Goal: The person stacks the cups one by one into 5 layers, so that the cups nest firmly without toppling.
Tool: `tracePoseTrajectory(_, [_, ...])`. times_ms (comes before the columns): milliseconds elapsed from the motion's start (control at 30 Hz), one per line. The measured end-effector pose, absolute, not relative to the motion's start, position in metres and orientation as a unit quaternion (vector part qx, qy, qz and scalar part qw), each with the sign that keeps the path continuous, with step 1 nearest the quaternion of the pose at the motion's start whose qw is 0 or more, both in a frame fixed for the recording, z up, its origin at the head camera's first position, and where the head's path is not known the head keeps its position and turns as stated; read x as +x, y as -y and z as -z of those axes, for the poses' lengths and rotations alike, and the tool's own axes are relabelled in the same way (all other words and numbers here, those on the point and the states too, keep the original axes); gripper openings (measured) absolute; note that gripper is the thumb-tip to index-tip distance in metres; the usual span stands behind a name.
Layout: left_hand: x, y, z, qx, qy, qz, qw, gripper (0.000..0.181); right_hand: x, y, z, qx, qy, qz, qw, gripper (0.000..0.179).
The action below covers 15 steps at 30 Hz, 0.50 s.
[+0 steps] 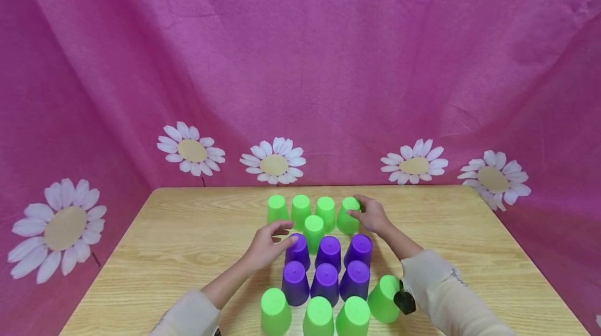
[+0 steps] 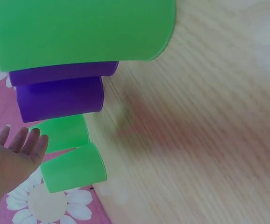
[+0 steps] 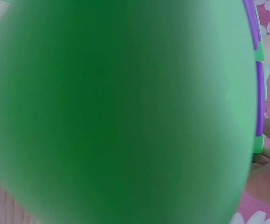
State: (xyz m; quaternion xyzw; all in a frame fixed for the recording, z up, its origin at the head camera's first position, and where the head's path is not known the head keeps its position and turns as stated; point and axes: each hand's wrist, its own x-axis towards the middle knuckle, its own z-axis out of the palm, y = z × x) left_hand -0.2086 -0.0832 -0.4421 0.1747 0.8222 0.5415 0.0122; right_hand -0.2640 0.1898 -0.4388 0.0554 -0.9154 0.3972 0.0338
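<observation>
Upside-down green and purple cups stand in rows on the table. My right hand (image 1: 373, 216) holds the rightmost green cup (image 1: 348, 217) of the back row, thumb on its near side and fingers behind. In the right wrist view, another green cup (image 3: 116, 112) hides most of that hand (image 3: 268, 172). My left hand (image 1: 267, 244) is beside the left purple cup (image 1: 298, 250) of the farther purple row, thumb tip overlapping its top. Its fingers are loosely spread with nothing in them; the left wrist view shows this hand (image 2: 13, 158) before two green cups (image 2: 74, 169).
A single green cup (image 1: 314, 232) stands in front of the back row. Two rows of three purple cups (image 1: 325, 281) fill the middle. Green cups (image 1: 319, 318) line the near side; the rightmost one (image 1: 385, 299) leans beside my right wrist's black device (image 1: 405, 298). A pink cloth (image 1: 300, 75) hangs behind.
</observation>
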Motion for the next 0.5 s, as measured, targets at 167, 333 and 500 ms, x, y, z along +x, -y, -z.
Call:
tracePoseTrajectory(167, [-0.199, 0.090, 0.443, 0.172, -0.820, -0.546, 0.015, 0.037, -0.261, -0.191, 0.434, 0.055, 0.915, -0.400, 0.020, 0.054])
tracePoseTrajectory(333, [-0.186, 0.099, 0.446, 0.175, -0.815, -0.552, 0.025, 0.037, -0.257, -0.195, 0.426, 0.058, 0.910, -0.409, 0.041, 0.054])
tracePoseTrajectory(500, [-0.176, 0.107, 0.450, 0.177, -0.810, -0.558, 0.026, 0.038, -0.254, -0.197, 0.421, 0.069, 0.895, -0.433, 0.087, 0.049])
